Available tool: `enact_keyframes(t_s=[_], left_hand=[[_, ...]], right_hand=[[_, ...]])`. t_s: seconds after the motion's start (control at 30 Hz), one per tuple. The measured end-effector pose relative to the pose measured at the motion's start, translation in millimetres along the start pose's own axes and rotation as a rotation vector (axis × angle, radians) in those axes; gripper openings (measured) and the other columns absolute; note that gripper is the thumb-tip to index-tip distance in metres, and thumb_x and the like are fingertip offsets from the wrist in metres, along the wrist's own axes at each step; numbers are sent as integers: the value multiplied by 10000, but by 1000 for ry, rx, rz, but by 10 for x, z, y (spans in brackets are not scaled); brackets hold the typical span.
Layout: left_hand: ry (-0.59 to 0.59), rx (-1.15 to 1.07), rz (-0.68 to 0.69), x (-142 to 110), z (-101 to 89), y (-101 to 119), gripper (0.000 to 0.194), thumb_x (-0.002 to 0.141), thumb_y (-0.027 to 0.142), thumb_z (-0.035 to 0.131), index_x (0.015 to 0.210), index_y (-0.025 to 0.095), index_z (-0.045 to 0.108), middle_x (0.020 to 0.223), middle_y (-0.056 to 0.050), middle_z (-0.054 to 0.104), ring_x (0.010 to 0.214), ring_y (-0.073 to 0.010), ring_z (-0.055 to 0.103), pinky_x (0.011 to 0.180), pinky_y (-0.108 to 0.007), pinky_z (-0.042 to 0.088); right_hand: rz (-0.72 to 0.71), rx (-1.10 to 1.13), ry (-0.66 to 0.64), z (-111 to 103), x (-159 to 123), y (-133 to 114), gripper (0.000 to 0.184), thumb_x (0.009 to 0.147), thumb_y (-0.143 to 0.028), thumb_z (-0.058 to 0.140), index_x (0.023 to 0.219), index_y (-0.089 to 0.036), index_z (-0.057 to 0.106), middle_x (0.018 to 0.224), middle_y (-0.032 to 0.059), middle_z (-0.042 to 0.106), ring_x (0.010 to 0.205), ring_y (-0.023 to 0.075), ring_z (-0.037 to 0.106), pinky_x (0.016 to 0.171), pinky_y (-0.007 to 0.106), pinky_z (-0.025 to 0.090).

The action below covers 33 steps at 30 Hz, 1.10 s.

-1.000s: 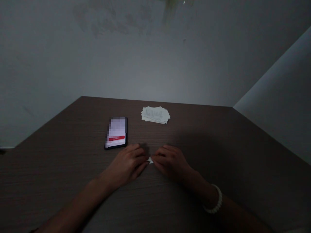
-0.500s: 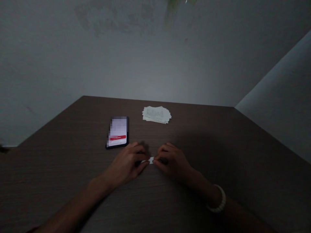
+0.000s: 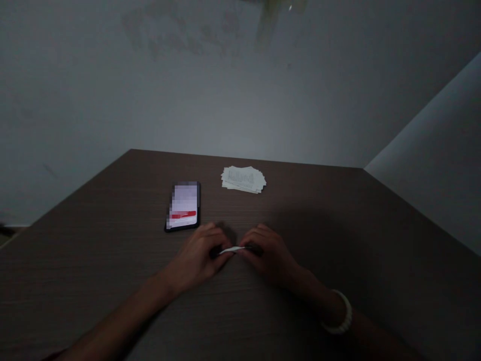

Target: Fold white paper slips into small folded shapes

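Left hand [image 3: 199, 254] pinching one end, right hand [image 3: 271, 254] the other — and the thin white paper strip [image 3: 232, 249] spans the narrow gap between!

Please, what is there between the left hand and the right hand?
In the head view, a narrow white strip, apparently paper, spans the gap between left hand and right hand, held by both.

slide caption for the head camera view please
Left hand and right hand pinch a thin white strip; a phone and printed papers lie beyond.
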<state>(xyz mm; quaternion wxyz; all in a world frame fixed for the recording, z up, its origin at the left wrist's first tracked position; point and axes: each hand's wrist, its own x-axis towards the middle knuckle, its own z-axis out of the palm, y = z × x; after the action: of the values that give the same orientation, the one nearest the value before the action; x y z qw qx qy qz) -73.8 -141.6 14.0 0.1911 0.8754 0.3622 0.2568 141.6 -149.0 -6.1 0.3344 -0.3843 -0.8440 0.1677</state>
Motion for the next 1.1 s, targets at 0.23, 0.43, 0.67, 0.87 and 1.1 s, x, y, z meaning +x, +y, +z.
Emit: enact_keyframes(t_s=[0.23,0.43,0.67,0.87,1.1], left_hand=[[58,14,94,3,-18,12,151,911,257,559,874,206,696,816,-25,629,800,-188,541,728,-334,415],[52,52,146,7,-23,36,248,940,238,498,818,194,709,767,-36,628,773,-187,528,708,-330,397],[49,48,159,2,-19,70,244,930,210,519,747,184,679,744,-16,620,759,-176,513,724,-337,379],[32,6,163,19,-48,100,258,929,197,517,706,178,646,735,-14,610,764,-179,518,710,-337,378],[91,-18,134,-2,-29,39,197,916,192,538,789,189,689,801,-27,636,769,-176,519,693,-324,400]], right_hand=[[-70,27,89,-41,12,-24,47,871,-204,620,825,-204,626,794,19,673,760,167,577,730,304,431],[-85,13,77,-14,1,-33,49,868,-208,612,898,-211,651,845,19,685,780,157,587,752,304,435],[-112,-3,32,-21,16,-36,68,893,-216,576,862,-210,636,839,25,673,786,164,579,764,313,435],[-132,16,14,-38,30,-55,60,889,-198,559,853,-206,606,832,22,660,776,160,567,749,304,439],[-99,42,88,-77,7,2,37,878,-218,613,869,-205,647,819,17,672,775,150,591,735,282,446]])
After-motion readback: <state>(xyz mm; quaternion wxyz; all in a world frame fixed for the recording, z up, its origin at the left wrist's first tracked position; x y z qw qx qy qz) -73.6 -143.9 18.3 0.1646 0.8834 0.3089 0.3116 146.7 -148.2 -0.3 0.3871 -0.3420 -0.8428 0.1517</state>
